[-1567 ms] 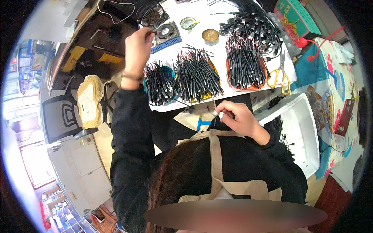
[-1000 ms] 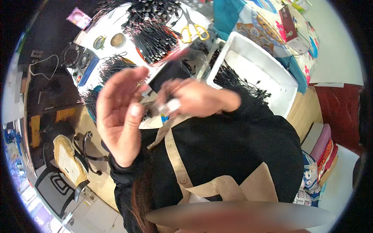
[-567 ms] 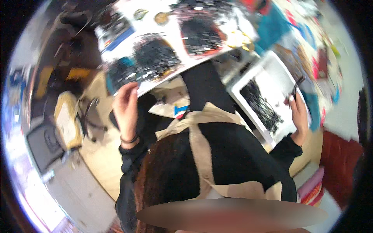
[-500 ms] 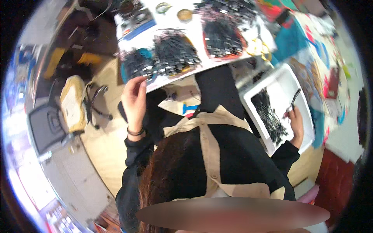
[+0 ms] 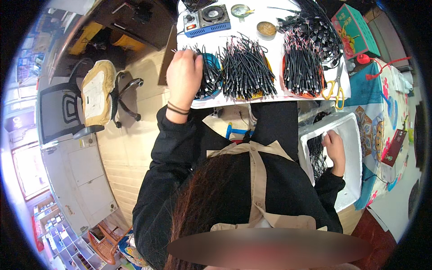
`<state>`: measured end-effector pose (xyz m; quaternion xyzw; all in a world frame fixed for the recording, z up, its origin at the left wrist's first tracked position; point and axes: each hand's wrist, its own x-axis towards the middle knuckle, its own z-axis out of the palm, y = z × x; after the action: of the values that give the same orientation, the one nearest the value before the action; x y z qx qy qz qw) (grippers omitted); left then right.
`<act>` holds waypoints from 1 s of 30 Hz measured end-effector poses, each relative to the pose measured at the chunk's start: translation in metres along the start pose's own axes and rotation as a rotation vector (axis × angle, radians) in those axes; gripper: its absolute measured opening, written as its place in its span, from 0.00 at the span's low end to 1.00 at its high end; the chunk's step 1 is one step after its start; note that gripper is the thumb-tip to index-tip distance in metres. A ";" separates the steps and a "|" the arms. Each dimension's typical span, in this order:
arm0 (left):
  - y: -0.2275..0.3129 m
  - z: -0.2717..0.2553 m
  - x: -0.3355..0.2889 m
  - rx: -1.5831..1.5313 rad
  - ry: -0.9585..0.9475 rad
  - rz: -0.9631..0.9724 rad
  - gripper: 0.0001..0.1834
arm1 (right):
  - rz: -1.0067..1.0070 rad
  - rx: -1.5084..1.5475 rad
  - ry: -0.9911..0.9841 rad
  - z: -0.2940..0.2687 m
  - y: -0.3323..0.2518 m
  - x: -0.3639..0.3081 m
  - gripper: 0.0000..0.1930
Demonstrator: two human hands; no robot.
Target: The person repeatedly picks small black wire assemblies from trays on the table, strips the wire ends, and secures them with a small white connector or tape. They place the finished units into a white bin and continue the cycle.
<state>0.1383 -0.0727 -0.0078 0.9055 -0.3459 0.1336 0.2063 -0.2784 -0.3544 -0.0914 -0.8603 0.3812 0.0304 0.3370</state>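
My left hand [image 5: 184,76] reaches over the leftmost bundle of short black cables [image 5: 209,74], which lies in a blue tray [image 5: 209,95]. Its fingers are curled together at the cables' upper ends, and what they pinch is hidden. Over to the right, my right hand [image 5: 334,150] is inside a white foam box [image 5: 352,180], above a heap of black cables [image 5: 317,155]. Those fingers are bent and drawn together; I cannot make out what is between them. Two more cable bundles, one in a yellow tray [image 5: 271,67] and one in a red-orange tray [image 5: 310,95], stand on the white table [image 5: 234,102].
At the table's back are a blue heating unit [image 5: 207,28], a round tin [image 5: 267,30] and a small round dish [image 5: 241,11]. Yellow-handled scissors [image 5: 334,92] lie near the right edge, below loose black cables [image 5: 310,24]. An office chair [image 5: 99,94] stands at left.
My left hand has moved up onto the leftmost cable bundle. My right hand stays in the foam box; the black cable sticking up from it no longer shows. The view has shifted.
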 end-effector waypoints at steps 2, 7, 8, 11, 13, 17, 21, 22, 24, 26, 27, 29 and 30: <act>0.002 0.012 0.012 0.104 -0.019 0.115 0.11 | -0.095 -0.033 -0.020 -0.003 -0.042 0.008 0.08; -0.008 0.031 0.027 0.257 -0.047 0.195 0.09 | -0.245 -0.004 -0.190 -0.001 -0.112 0.013 0.07; -0.011 0.033 0.027 0.260 -0.049 0.196 0.08 | -0.273 -0.001 -0.216 -0.001 -0.122 0.012 0.07; -0.015 0.037 0.026 0.265 -0.048 0.187 0.07 | -0.383 0.046 -0.291 -0.005 -0.148 0.014 0.06; -0.015 0.039 0.025 0.274 -0.054 0.176 0.07 | -0.444 0.063 -0.318 -0.008 -0.165 0.019 0.06; -0.015 0.035 0.029 0.229 -0.081 0.081 0.09 | -0.588 0.210 -0.212 -0.007 -0.200 0.043 0.06; -0.017 0.017 0.031 -0.035 -0.023 -0.040 0.12 | -0.596 0.304 -0.093 -0.001 -0.230 0.080 0.09; -0.017 0.012 0.032 -0.120 0.045 -0.040 0.10 | -0.580 0.256 -0.027 0.004 -0.236 0.091 0.09; -0.015 0.000 0.029 -0.275 0.214 -0.009 0.06 | -0.617 0.188 0.094 0.017 -0.249 0.112 0.09; -0.011 -0.011 0.024 -0.538 0.224 -0.073 0.05 | -0.604 0.051 0.162 0.031 -0.259 0.130 0.10; -0.009 -0.015 0.021 -0.727 0.172 -0.196 0.05 | -0.614 0.038 0.161 0.036 -0.262 0.137 0.10; -0.001 -0.022 0.004 -1.256 0.035 -0.328 0.06 | -0.579 -0.041 0.174 0.047 -0.266 0.148 0.10; 0.002 -0.026 -0.002 -1.416 -0.017 -0.374 0.07 | -0.578 -0.042 0.158 0.049 -0.266 0.152 0.10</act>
<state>0.1334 -0.0609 0.0149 0.6003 -0.1907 -0.1666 0.7587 0.0193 -0.2933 -0.0288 -0.9396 0.1450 -0.1258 0.2832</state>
